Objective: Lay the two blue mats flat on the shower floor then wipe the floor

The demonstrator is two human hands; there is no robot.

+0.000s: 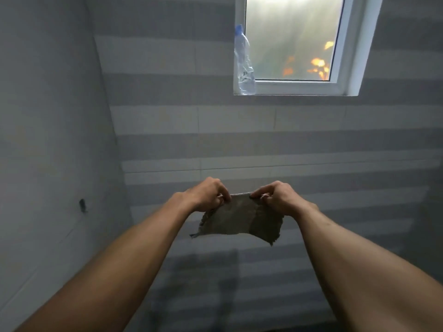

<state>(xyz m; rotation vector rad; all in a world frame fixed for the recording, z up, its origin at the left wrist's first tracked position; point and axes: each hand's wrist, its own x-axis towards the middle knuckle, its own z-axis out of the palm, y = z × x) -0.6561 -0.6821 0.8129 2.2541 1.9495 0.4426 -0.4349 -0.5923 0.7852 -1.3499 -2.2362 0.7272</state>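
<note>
Rag held up before the wall.
Left hand (pixel 208 194) and right hand (pixel 275 197) each pinched a top corner of the rag (pixel 239 220), stretching it.

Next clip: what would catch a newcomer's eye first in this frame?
Probably the dark frayed cloth at centre, held up in front of the striped tile wall, its top edge pinched by the left hand and right hand. Next, the bright frosted window at upper right, with a clear plastic bottle standing at the left end of its sill.
</note>
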